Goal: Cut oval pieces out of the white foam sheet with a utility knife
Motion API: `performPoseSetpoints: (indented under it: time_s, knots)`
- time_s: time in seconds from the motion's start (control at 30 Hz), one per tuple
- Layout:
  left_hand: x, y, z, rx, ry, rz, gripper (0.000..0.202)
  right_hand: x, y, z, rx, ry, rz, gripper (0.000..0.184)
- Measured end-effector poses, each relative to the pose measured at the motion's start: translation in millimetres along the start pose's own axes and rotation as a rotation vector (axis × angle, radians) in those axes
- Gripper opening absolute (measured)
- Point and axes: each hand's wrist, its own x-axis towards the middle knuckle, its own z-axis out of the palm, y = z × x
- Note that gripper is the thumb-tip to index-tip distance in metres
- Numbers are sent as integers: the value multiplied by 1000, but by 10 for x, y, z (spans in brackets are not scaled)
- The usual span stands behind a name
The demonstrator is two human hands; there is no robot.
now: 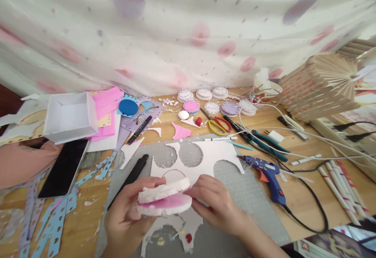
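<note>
Disc pair point(165, 203): two thick white rounds with rough, crumbly rims and pink inner faces, tilted apart as a wedge that gapes toward the right. The pair is held above the grey cutting mat point(257, 197), near the middle of the front edge of the bench point(85, 226). Its left side is clamped by the left hand point(129, 207); the fingertips of the right hand point(211, 199) are set at its right rim, and whether anything is pinched there cannot be told. Seven round stacks point(191, 106) are counted along the back edge, three behind four. One glue gun point(266, 172), one pair of scissors point(219, 124) and one pair of pliers point(272, 146) are seen toward the right edge. Any join between the two rounds is concealed by the left fingers. The power strip point(343, 140) is cut off at the right; small scraps below the hands are blurred.
</note>
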Motion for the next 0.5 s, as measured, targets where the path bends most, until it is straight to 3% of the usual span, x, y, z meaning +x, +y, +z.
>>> performPoseSetpoints:
  time_s: [0.17, 0.3, 0.37, 0.5]
  knots:
    - [29, 69, -109, -15, 83, 1, 30, -64, -36, -54, 2, 48, 2, 13]
    - [130, -12, -280, 16, 291, -86, 39, -193, -15, -74, 15, 99, 104, 12]
    - [269, -81, -383, -2, 362, -168, 46, -287, 7, -57, 4, 128, 169, 11]
    - [718, -172, -562, -126, 333, -365, 46, -486, 47, -2, -39, 208, 254, 10]
